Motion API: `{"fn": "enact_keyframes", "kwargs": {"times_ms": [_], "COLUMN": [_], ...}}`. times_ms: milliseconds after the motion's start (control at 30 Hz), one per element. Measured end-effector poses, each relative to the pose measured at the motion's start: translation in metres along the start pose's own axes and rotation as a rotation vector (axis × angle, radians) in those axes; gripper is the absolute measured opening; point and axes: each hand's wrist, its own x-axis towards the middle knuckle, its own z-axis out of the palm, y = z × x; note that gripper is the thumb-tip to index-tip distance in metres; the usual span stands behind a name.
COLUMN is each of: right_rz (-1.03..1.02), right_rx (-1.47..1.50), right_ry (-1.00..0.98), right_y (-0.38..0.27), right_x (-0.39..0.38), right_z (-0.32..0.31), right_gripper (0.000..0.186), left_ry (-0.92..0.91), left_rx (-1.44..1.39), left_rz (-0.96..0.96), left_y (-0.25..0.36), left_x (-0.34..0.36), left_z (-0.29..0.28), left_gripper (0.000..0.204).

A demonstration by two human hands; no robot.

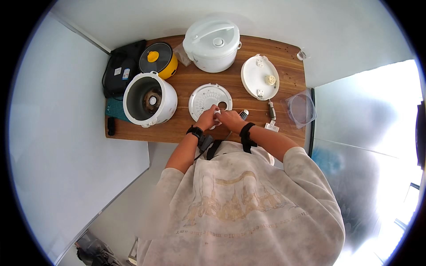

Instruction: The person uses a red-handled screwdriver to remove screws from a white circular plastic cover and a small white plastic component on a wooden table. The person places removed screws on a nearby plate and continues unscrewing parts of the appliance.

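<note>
My left hand [207, 119] and my right hand [231, 120] meet over the near edge of a round white inner lid [199, 100]. That lid lies flat, with a ribbed pattern and a dark round hole. The fingers of both hands are pinched together around a small white part [217, 113], mostly hidden by them. Beside my right hand lies a dark-and-white gridded handle [243, 114]. Further right, a white outer lid [253, 80] rests with its inner side up, a cream round knob on it.
A white rice cooker body [171, 102] stands open at left. Behind are a yellow pot with a dark lid [162, 55], a black case [120, 66] and a closed white rice cooker [213, 62]. A grey-handled tool [272, 111], a white bracket [271, 127] and a clear plastic tray [310, 113] lie right.
</note>
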Motion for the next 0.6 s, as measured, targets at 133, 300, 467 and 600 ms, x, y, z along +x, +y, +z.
{"fn": "enact_keyframes", "kwargs": {"times_ms": [133,300,467,600], "right_rz": [0.154,0.195,0.163,0.142], "right_rx": [0.068,0.105,0.054,0.027], "right_ry": [0.067,0.1,0.113,0.121], "right_y": [-0.003,-0.001,-0.009,-0.006], "right_x": [-0.001,0.001,0.003,0.003], "right_z": [-0.008,0.004,0.0,0.011], "right_gripper": [0.037,0.042,0.03,0.03], "left_ry": [-0.013,-0.029,-0.023,-0.034], "left_rx": [-0.016,0.018,0.007,0.016], "left_rz": [-0.033,-0.045,-0.041,-0.048], "left_y": [0.001,0.004,0.0,0.004], "left_x": [0.0,0.001,0.0,0.001], "left_z": [-0.002,-0.002,-0.001,-0.002], "left_gripper": [0.064,0.065,0.065,0.066]}}
